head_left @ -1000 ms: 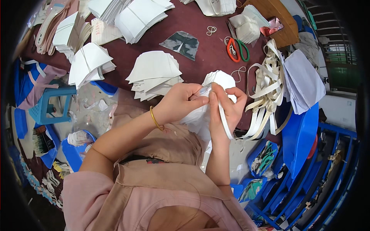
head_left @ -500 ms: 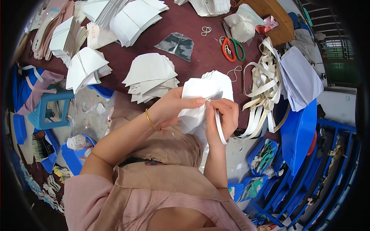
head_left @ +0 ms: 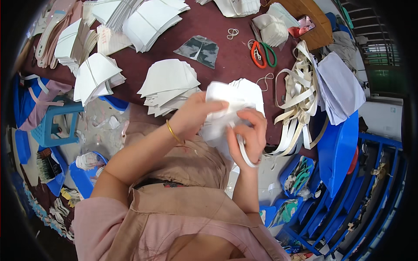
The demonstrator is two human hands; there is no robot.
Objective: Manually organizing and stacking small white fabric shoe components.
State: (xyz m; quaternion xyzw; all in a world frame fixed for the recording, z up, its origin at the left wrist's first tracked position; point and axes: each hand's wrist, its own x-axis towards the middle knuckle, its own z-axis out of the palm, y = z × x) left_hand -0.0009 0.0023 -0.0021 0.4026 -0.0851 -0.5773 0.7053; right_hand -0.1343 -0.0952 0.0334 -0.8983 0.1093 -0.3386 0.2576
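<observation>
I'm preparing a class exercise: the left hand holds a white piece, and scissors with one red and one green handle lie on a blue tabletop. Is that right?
One detail is wrong: the head view shows a maroon tabletop, not blue. The left hand does hold a white piece, and the scissors lie there as described.

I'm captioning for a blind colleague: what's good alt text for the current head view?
A person's left hand grips a white piece; a narrow white strip loops from their right hand. White stacks and scissors lie on the dark red table; pale straps hang at its edge.
</observation>
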